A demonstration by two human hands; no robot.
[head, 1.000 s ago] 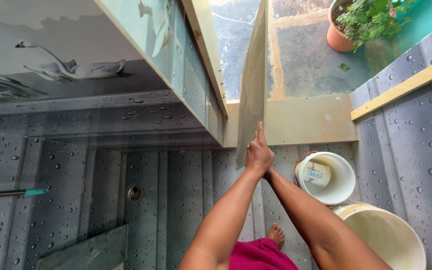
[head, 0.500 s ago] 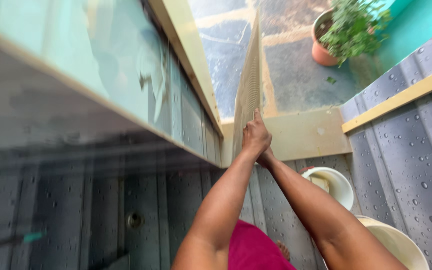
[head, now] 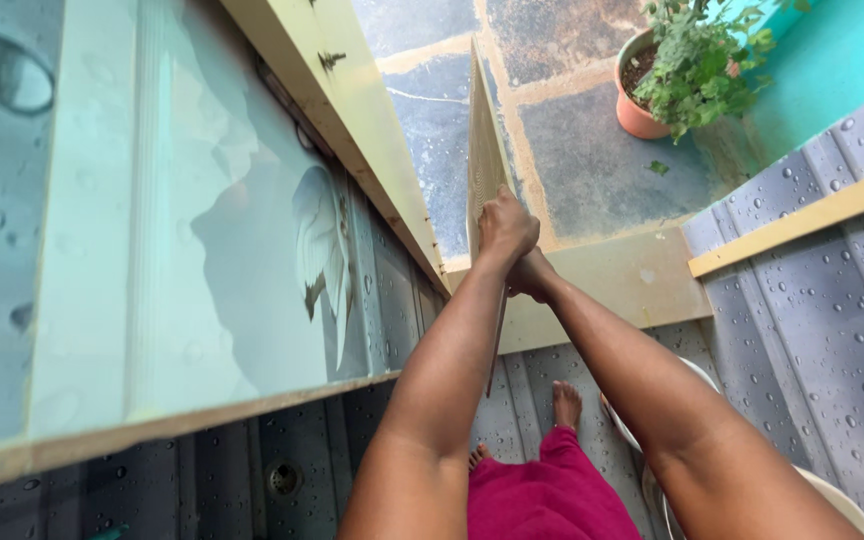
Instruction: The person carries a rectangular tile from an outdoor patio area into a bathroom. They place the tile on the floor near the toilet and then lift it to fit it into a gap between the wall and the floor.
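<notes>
**Both hands on an upright tile**

At the near edge, bare feet (head: 566, 404) on wet grey flooring. Both arms stretch forward, nearly straight. Left hand (head: 505, 226) curled around the near edge of a thin beige tile (head: 482, 160), held upright, edge-on. Right hand (head: 532, 274) just beneath, clasping it too. Far right: potted plant (head: 687, 60) on stone paving.

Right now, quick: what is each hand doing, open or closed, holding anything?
Left hand: closed around the edge of the thin upright beige tile.
Right hand: low on the same tile, mostly hidden; grip cannot be told.
</notes>
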